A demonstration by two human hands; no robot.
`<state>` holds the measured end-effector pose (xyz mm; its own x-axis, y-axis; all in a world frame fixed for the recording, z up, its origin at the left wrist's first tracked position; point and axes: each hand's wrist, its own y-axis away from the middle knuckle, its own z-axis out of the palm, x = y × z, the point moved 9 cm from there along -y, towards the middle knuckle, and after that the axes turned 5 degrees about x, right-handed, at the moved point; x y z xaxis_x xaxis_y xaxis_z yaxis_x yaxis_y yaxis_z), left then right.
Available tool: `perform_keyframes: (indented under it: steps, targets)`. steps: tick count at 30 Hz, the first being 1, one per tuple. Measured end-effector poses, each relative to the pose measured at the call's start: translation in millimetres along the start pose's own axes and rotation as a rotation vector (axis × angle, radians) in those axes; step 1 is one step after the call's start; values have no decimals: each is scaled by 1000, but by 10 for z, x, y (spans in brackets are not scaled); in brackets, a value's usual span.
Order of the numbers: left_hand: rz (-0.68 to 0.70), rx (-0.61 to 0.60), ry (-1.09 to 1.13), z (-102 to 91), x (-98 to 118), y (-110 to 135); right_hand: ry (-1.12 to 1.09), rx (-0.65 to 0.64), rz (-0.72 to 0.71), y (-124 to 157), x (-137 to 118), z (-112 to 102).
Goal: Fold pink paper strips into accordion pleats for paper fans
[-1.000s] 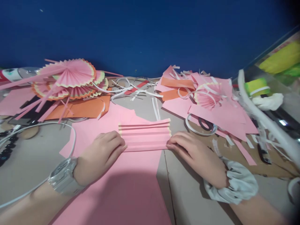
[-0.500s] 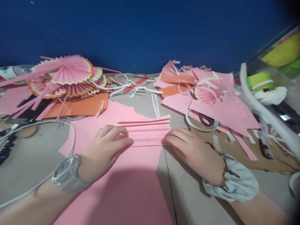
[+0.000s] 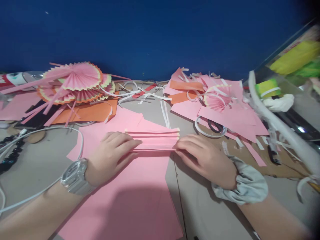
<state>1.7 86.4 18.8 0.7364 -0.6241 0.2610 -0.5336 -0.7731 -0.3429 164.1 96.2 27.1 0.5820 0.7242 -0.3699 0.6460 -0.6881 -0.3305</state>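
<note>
- A plain blue wall [image 3: 150,36] stands behind everything, beyond the far edge of my table.
- The grey table [image 3: 210,206] spreads under my arms, with a dark seam running towards me just right of the middle.
- A big pink sheet [image 3: 150,170] lies flat in front of me, more pink paper showing beyond it; a shadow falls across its near part.
- To my right, a heap of pink and orange paper [image 3: 232,120] is piled against the wall, with white strips scattered over it.
- Brown cardboard [image 3: 275,170] lies under the near edge of that heap.
- Pleated pink fans [image 3: 80,78], edged in orange and pale yellow, are stacked at the far left.
- An orange sheet [image 3: 87,113] lies below the fans, partly covered by thin pink strips.
- My left hand [image 3: 112,155] grips one end of the folded piece, fingertips on its near edge.
- My right hand [image 3: 205,156] pinches the other end at the near corner.
- The pleated piece [image 3: 158,142] lies crosswise between my hands, over the pink sheet, its folds running left to right.
- A pale scrunchie [image 3: 251,185] circles my right wrist.
- A clear watch [image 3: 77,176] sits on my left wrist.
- A white ring [image 3: 211,136] lies just beyond my right hand.
</note>
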Motion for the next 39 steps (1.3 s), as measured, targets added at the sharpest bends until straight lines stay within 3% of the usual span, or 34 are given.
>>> perform_keyframes:
  steps: [4, 9, 12, 17, 23, 29, 33, 36, 39]
  targets:
    - [-10, -6, 142, -115, 50, -1, -203, 17, 160, 11, 29, -120]
    - [-341, -258, 524, -1, -32, 23, -400, -15, 445, 78, 177, -100]
    - [-418, -328, 585, 64, -48, 33, -408, -156, 463, 76, 146, 46]
    - [-319, -376, 530, 132, -22, -10, -336, -298, 337, 26, 2, 230]
    - [-23, -428, 167, 141, 195, -52, -274, -326, 200, -7, -126, 351]
    - [-45, -462, 184, 293, 478, -122, -291, -252, 68, -32, -292, 334]
    - [-84, -497, 147, 361, 427, -223, -287, -221, 231, -13, -128, 244]
    - [-119, -505, 165, 316, 303, -259, -284, -233, 372, 40, 31, 190]
    - [-144, -519, 207, 255, 194, -224, -287, -257, 420, 89, 115, 174]
